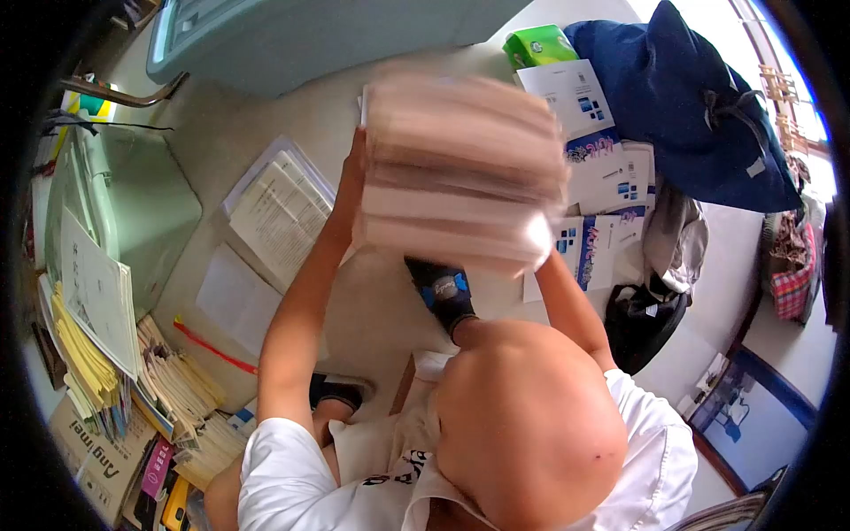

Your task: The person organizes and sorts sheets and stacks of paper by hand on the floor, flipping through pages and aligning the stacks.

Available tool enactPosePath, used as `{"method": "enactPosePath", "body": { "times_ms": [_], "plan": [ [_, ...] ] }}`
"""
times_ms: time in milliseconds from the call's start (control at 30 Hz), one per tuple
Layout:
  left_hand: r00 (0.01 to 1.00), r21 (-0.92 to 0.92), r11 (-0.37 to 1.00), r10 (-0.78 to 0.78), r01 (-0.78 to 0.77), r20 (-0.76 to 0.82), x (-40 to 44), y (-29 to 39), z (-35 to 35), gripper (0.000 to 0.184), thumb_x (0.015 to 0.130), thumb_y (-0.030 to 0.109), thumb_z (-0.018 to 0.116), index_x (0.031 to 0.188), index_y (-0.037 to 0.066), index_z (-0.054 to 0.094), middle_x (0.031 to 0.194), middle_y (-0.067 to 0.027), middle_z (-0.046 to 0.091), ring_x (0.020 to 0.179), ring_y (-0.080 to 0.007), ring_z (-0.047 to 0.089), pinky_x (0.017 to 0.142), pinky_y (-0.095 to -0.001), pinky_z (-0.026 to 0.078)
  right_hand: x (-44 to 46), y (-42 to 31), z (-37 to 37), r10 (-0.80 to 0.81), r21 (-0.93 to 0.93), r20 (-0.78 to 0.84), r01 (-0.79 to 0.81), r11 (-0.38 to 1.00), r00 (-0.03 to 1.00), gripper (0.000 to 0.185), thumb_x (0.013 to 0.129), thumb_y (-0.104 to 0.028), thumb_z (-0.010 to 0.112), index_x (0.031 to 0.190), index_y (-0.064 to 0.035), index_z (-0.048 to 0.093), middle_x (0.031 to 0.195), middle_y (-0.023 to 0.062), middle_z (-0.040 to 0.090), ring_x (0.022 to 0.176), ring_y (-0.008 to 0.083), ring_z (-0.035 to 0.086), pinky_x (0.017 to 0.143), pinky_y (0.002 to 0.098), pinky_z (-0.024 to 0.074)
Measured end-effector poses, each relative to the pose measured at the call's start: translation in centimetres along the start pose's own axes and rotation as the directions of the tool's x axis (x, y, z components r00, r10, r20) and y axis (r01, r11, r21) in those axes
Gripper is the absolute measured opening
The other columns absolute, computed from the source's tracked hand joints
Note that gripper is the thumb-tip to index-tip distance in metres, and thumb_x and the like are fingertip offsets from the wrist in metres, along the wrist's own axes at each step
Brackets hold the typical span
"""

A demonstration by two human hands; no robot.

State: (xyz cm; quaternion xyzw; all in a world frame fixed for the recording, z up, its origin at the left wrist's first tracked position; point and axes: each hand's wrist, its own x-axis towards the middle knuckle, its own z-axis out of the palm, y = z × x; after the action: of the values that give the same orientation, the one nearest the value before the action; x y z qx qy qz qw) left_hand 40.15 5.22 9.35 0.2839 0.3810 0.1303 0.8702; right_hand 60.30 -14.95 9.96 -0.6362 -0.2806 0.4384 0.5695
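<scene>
A thick stack of papers or booklets (460,173), blurred by motion, is held up in front of my body above the floor. My left hand (356,164) grips its left side, with the fingers partly hidden at the edge. The right forearm reaches up to the stack's lower right corner, where my right hand is hidden behind the papers and a bright glare. Below the stack a dark sock with a blue pattern (443,288) shows on one foot. Left of the stack, printed sheets (279,212) lie on the floor.
Blue-and-white booklets (593,168), a green packet (540,46) and a dark blue bag (677,106) are at the right. Files and folders (88,345) stand at the left beside a green bin (142,190). A large grey-blue container (328,40) stands at the top.
</scene>
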Motion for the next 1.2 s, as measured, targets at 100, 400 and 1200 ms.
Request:
{"method": "enactPosePath", "body": {
  "times_ms": [100,400,1200],
  "plan": [
    [0.745,0.709,0.426,0.633,-0.563,0.211,3.9,-1.0,-0.5,0.064,0.087,0.037,0.074,0.132,-0.002,0.053,0.124,-0.0157,0.062,0.109,-0.0241,0.062,0.094,-0.0336,0.050,2.7,1.0,0.7,0.145,0.126,-0.080,-0.134,0.983,0.986,0.076,0.082,-0.037,0.080,0.142,-0.0043,0.045,0.132,0.0142,0.057,0.120,0.0251,0.055,0.102,0.0411,0.0461],
    [0.911,0.903,0.430,0.373,-0.004,-0.174,8.7,-6.1,-7.3,0.097,0.069,0.063,0.079,0.118,-0.017,0.054,0.115,-0.0359,0.059,0.114,-0.0403,0.057,0.094,-0.0423,0.048,6.6,7.6,2.5,0.327,0.104,-0.021,-0.323,0.941,0.945,0.064,0.086,-0.043,0.076,0.128,0.0023,0.059,0.117,0.0137,0.066,0.108,0.0233,0.061,0.094,0.0355,0.0484],
    [0.925,0.609,0.714,0.367,-0.346,0.095,7.2,-6.5,-4.9,0.088,0.067,0.030,0.087,0.131,-0.007,0.038,0.119,-0.0222,0.060,0.107,-0.0308,0.062,0.091,-0.0374,0.052,4.4,6.9,1.4,0.309,0.108,-0.167,-0.295,0.950,0.936,0.063,0.084,-0.031,0.081,0.129,0.0044,0.055,0.119,0.0151,0.065,0.110,0.0233,0.061,0.094,0.0371,0.0488]
  ]
}}
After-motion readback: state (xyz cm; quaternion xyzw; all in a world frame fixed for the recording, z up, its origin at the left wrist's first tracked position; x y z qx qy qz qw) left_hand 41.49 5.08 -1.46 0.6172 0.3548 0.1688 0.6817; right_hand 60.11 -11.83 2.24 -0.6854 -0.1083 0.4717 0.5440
